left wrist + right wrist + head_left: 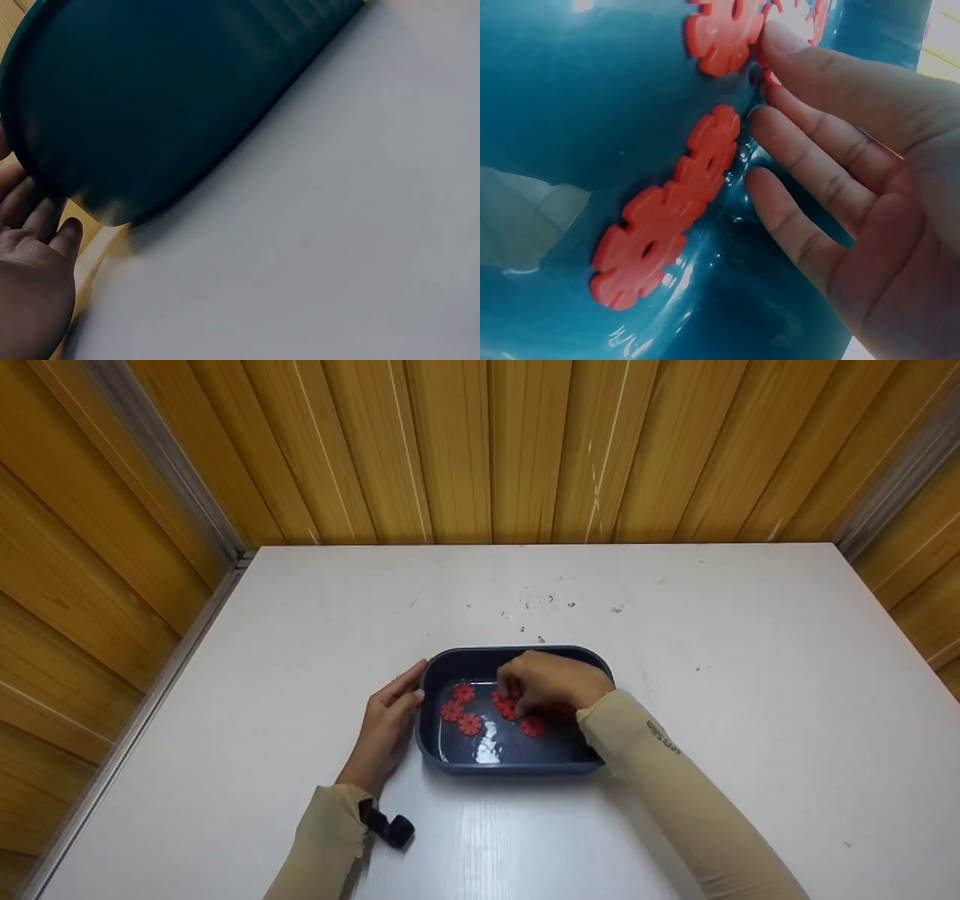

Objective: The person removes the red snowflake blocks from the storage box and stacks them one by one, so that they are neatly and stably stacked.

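A dark blue tray (517, 769) stands on the white table with several red flower-shaped discs (469, 724) inside. My left hand (382, 735) rests against the tray's left outer wall, fingers extended; the left wrist view shows that hand (34, 285) beside the tray's side (150, 112). Over the tray's right half, my right hand (551, 682) reaches down with bent fingers. The right wrist view has the thumb and index finger of the hand (870, 180) pinching a red disc (795, 16), its lower part partly hidden. Two more joined-looking discs (641, 247) lie below.
The white table (300, 622) extends around the tray, with small dark marks (551, 598) behind it. Wood-patterned panels (525, 450) rise at the back and both sides. A black strap (388, 825) is on the left wrist.
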A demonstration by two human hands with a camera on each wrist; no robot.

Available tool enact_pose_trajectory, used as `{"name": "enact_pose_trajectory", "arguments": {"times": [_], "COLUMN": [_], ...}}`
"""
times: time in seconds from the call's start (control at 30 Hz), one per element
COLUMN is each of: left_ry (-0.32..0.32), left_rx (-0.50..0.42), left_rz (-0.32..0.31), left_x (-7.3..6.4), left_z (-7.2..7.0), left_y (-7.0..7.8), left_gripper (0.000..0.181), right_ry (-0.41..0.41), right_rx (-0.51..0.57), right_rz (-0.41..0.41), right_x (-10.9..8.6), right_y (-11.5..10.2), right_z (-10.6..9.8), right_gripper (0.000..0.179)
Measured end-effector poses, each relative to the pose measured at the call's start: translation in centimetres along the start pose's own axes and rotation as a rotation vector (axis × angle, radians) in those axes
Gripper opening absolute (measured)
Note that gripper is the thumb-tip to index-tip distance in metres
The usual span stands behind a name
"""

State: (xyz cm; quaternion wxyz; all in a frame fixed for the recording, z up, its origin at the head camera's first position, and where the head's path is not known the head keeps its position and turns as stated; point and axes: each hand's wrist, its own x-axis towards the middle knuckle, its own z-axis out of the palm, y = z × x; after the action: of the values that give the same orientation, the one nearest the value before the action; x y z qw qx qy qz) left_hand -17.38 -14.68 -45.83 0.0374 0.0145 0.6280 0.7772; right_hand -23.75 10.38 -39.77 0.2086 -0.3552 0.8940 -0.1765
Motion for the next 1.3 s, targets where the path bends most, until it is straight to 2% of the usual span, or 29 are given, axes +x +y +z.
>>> {"name": "enact_pose_trajectory", "arguments": {"times": [0.4, 0.7, 1.3], "left_ry": [0.008, 0.013, 0.019], "left_rx": [0.001, -0.03, -0.006], "left_rz": [0.001, 0.0, 0.001], "left_x": [0.13, 0.11, 0.23], "left_z": [-0.04, 0.01, -0.12], "left_y": [-0.16, -0.18, -0.26], "left_gripper": [0.049, 0.05, 0.049], "right_ry": [-0.046, -0.037, -0.045], "right_rx": [0.08, 0.08, 0.107], "right_rz": [-0.006, -0.014, 0.002], "right_x": [-0.1, -0.28, -0.65], "right_y": [-0.23, -0.26, -0.06], "right_z": [-0.26, -0.37, -0.94], "right_gripper": [0.017, 0.019, 0.016]}}
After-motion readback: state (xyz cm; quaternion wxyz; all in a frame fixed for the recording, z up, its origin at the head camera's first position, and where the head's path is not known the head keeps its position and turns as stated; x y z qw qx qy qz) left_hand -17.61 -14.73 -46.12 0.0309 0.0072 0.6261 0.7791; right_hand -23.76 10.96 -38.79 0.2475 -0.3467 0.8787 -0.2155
